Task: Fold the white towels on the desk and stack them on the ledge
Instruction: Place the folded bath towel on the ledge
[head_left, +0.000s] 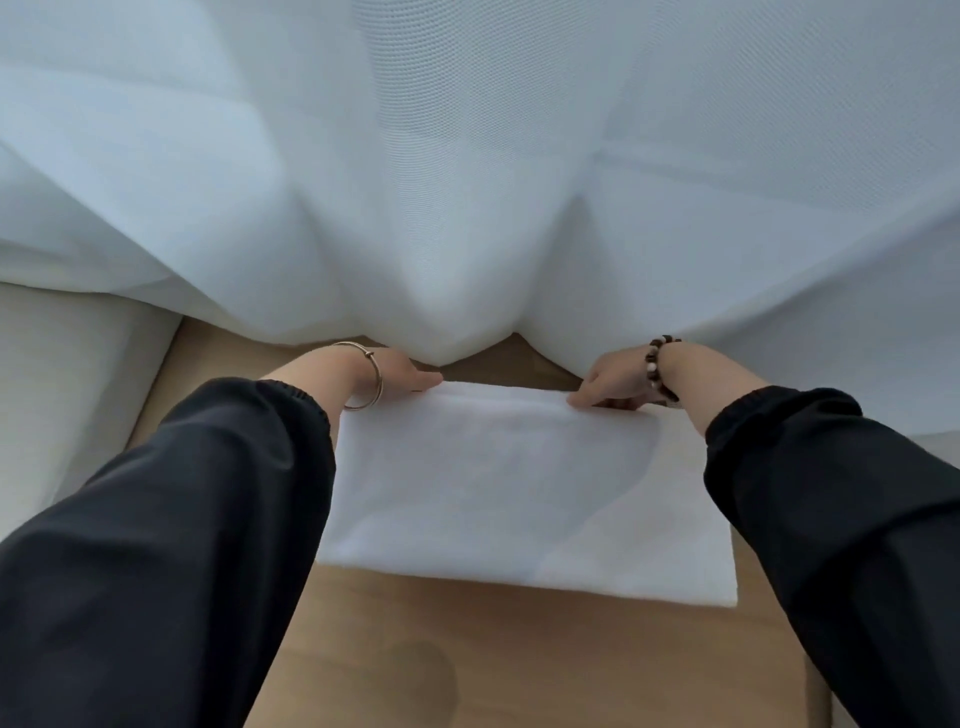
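Black sleeves (171, 545) fill the near corners at 7 and 5 o'clock, reaching forward over a wooden desk (519, 649). Between them lies the white towel (519, 483), folded flat on the desk at centre. Its long axis runs from 9 to 3 o'clock, and one long edge faces the person.

The left hand (400, 376) meets the towel's far corner at 10 o'clock. A straight digit lies along the edge, but the other fingers are hidden, so I cannot tell whether it grips. The right hand (613, 384) has its fingers curled down, pinching the far corner at 2 o'clock. A thin bangle (363, 382) circles the left wrist and a beaded bracelet (655, 364) the right.

Both sleeves cover the towel's short edges. A sheer white curtain (467, 156) hangs across 12 o'clock, hiding whatever is beyond the desk. A pale surface (62, 395) at 9 o'clock is cut off by the picture's edge.
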